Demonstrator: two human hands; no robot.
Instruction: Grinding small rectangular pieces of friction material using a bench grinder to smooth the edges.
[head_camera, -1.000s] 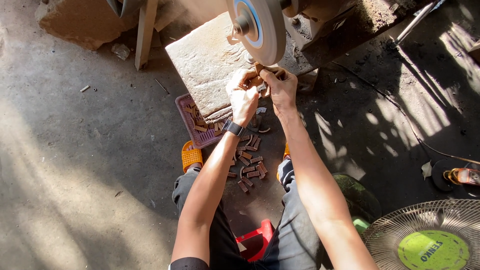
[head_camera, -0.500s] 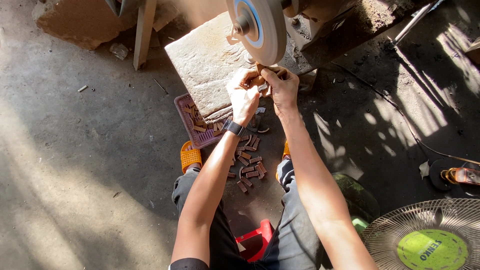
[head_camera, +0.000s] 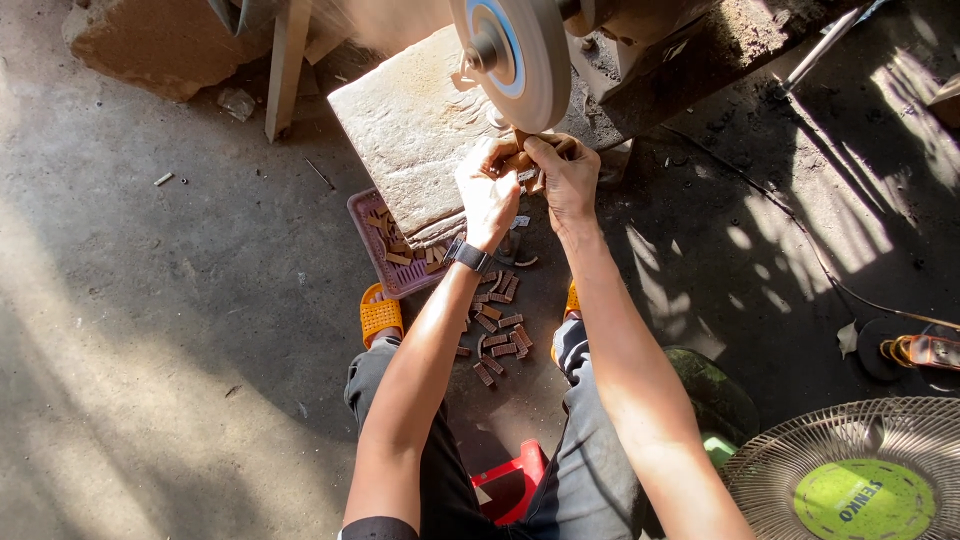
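While your left hand (head_camera: 487, 190) and right hand (head_camera: 567, 175) stay where they were a second ago, both keep a closed grip on one small brown piece (head_camera: 522, 157), pressed under the rim of the grinding wheel (head_camera: 515, 55). Nothing has shifted; more pieces (head_camera: 497, 335) lie on the floor beside the purple tray (head_camera: 385, 272).

A grey concrete floor (head_camera: 180, 330) is crossed by strong sunlight on the left and dappled shadow on the right. A rough stone block (head_camera: 160, 40) is seen far left, beside 1 wooden post (head_camera: 285, 65). A fan grille (head_camera: 860, 470) with a green hub is seen near right.
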